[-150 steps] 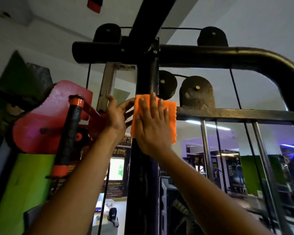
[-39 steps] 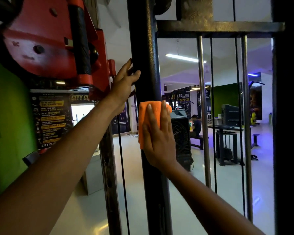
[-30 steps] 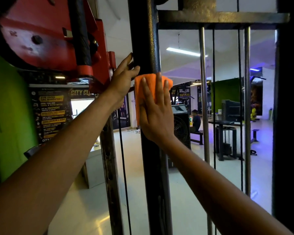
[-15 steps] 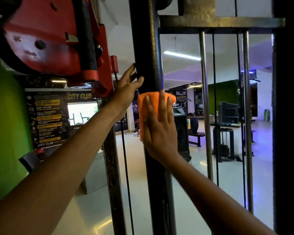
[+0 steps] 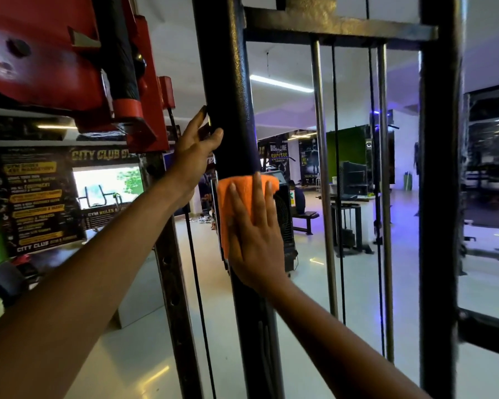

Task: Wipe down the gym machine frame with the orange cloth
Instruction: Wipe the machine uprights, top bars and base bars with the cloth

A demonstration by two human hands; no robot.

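Right hand: the right hand [image 5: 255, 234], centre of the frame, lies flat with fingers straight, pressing the folded orange microfibre cloth [image 5: 236, 197] against the post.
Left hand: the left hand [image 5: 195, 151], just above and left of centre, has its thumb and fingers hooked round the post's edge, steadying it.
Cloth position: spread on the black painted steel upright post of the gym machine frame [image 5: 228, 90], below the left hand.
Doing it well: keep the palm flat with even pressure, run long overlapping strokes along the post, and wrap the cloth round the sides too.
Nearby: the red metal pulley carriage [image 5: 69, 61] at upper left is a snag risk for fingers.
Change: half a second ago the cloth sat higher, close under the left hand; now it is lower down the post.
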